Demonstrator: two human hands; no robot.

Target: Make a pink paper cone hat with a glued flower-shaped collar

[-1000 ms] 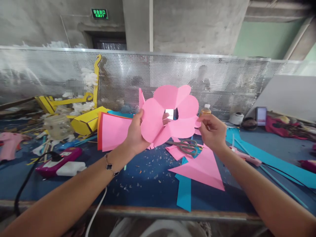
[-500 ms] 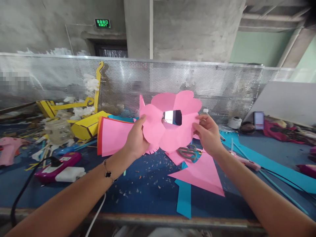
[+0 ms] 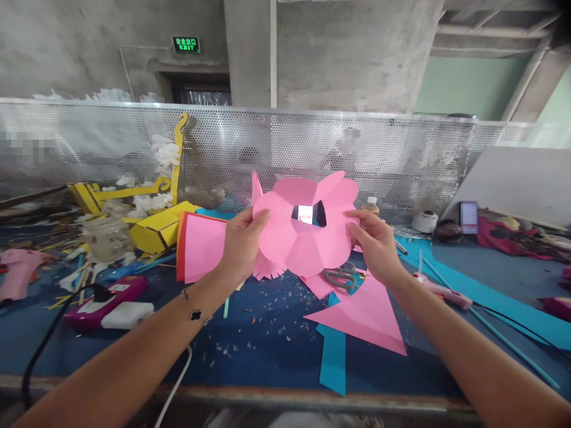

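A pink paper flower with rounded petals and a hole in its middle is held up above the table, between both hands. My left hand pinches its left petal, thumb in front and fingers behind. On the opposite edge, my right hand grips a petal between thumb and fingers. Through the hole something bright and dark shows. Below the flower lie scissors with grey-green handles and a pink paper offcut. Fringed pink paper peeks out under its lower left edge.
Stacked pink, red and orange sheets lie left of centre. Further left are a purple power strip, a jar and a pink glue gun. Another glue gun and blue paper lie right. A perforated metal screen stands behind.
The flower has tilted and flexed, so its upper right petals fold differently and its hole looks narrower. My left hand has shifted slightly along the left petal, with the thumb further over it.
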